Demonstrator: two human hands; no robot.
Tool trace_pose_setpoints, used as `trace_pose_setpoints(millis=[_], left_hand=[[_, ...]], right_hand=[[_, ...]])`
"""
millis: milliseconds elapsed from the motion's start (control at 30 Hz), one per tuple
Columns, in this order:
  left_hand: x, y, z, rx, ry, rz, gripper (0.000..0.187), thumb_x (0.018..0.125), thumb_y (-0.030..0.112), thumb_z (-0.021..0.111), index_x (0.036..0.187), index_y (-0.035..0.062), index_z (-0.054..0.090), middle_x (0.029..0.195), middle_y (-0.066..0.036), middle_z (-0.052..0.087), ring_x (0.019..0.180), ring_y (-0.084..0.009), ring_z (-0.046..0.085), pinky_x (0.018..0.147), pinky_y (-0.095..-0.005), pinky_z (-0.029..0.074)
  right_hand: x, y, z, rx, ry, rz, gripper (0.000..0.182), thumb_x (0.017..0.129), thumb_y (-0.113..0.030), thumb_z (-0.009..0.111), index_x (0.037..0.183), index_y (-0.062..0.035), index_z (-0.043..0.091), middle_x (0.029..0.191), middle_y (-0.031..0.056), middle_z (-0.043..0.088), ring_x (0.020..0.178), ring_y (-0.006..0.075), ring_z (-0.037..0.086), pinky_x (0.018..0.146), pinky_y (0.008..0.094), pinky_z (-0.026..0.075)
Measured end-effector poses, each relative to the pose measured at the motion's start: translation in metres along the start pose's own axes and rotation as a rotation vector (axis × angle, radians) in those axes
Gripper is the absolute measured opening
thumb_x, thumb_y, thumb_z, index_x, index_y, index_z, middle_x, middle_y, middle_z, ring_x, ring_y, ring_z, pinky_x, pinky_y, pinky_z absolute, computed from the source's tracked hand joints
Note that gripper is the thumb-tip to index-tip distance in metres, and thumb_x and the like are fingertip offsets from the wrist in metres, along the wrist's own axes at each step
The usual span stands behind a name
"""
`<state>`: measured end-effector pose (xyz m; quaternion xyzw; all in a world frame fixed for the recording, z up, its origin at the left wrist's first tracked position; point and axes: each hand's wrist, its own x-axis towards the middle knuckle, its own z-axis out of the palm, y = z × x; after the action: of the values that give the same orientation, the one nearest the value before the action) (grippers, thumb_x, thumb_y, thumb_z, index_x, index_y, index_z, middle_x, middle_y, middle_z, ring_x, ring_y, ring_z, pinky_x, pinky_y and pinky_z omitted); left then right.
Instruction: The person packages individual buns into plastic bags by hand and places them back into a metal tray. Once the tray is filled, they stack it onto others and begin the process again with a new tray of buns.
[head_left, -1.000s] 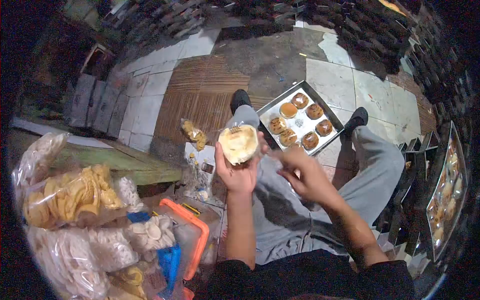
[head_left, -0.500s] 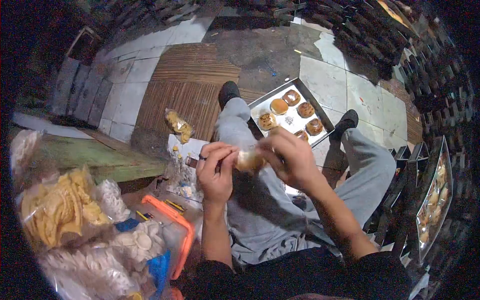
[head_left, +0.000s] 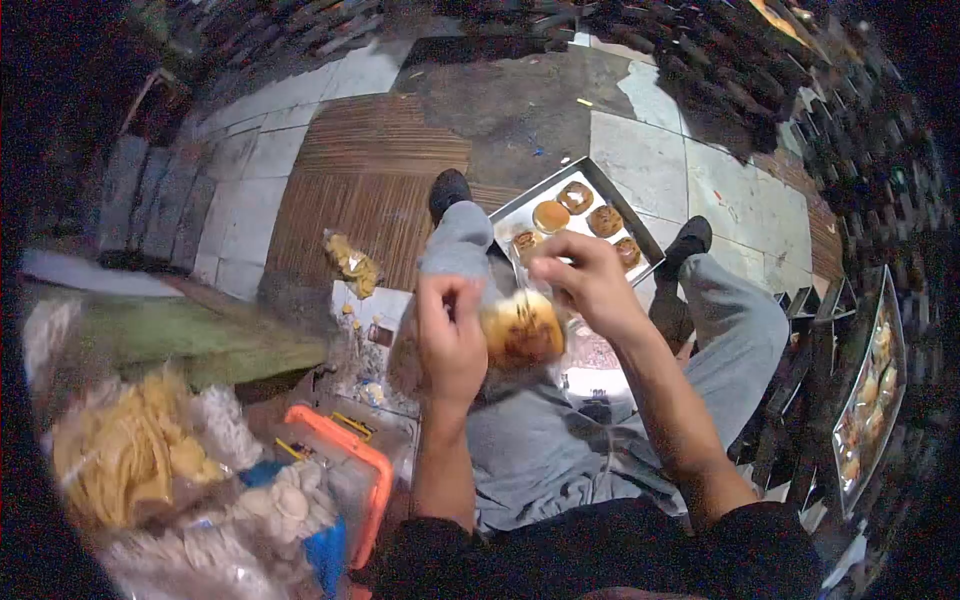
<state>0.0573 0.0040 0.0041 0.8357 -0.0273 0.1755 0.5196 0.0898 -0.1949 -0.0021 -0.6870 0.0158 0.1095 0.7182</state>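
Between my hands, above my lap, hangs a round browned bun in what looks like a clear plastic bag, blurred by motion. My left hand is closed, thumb against fingers, at the bag's left edge. On the other side my right hand pinches the bag near its top right corner, thumb and forefinger together. Beyond them a shallow tray with a white bottom lies on the floor between my feet. It holds several similar buns, some partly hidden by my right hand.
To my left are bags of yellow gloves, whitish bundles and an orange-handled container. A small bag of yellow pieces lies on the floor. At the right, a tray of wrapped buns stands beside dark racks.
The bun has dropped lower and turned, showing its dark-marked top. My left hand has moved slightly right and tilted; my right hand has risen a little. The view has shifted slightly.
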Motion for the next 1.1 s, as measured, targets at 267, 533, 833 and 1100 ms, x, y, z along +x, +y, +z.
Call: trace_pose_setpoints(millis=[267,533,833,1100], left_hand=[[-0.038,-0.019,-0.041,-0.403,0.011,-0.500,0.019,0.102,0.017,0.063,0.100,0.0015,0.051,0.083,-0.007,0.059,0.068,-0.0102,0.061,0.052,-0.0300,0.058],[-0.020,0.009,-0.016,-0.126,0.054,-0.209,0.019,0.095,0.012,0.072,0.094,0.0016,0.057,0.080,-0.004,0.061,0.070,-0.0089,0.055,0.062,-0.0254,0.046],[-0.063,0.004,-0.041,0.042,-0.100,-0.636,0.024,0.099,0.019,0.066,0.088,0.0018,0.053,0.070,-0.004,0.060,0.072,-0.0137,0.063,0.048,-0.0302,0.050],[-0.101,-0.015,0.006,-0.380,-0.114,-0.757,0.037,0.096,0.006,0.065,0.132,0.0014,0.057,0.133,-0.016,0.050,0.096,-0.0242,0.065,0.060,-0.0339,0.060]], right_hand=[[-0.010,0.075,0.021,0.509,-0.031,0.160,0.015,0.095,-0.013,0.070,0.095,0.0004,0.065,0.074,0.0078,0.065,0.053,0.0154,0.059,0.046,0.0275,0.047],[-0.014,0.022,-0.006,0.333,0.078,0.069,0.016,0.095,-0.019,0.072,0.095,-0.0041,0.069,0.075,-0.0017,0.061,0.056,0.0058,0.049,0.048,0.0226,0.035],[-0.034,0.145,0.025,0.549,-0.123,0.346,0.026,0.099,-0.024,0.065,0.084,-0.0034,0.060,0.056,0.0044,0.052,0.040,0.0135,0.046,0.039,0.0313,0.035],[-0.040,0.136,0.031,0.468,0.084,0.498,0.036,0.100,-0.035,0.063,0.110,-0.0006,0.063,0.083,0.0092,0.067,0.059,0.0187,0.062,0.049,0.0363,0.051]])
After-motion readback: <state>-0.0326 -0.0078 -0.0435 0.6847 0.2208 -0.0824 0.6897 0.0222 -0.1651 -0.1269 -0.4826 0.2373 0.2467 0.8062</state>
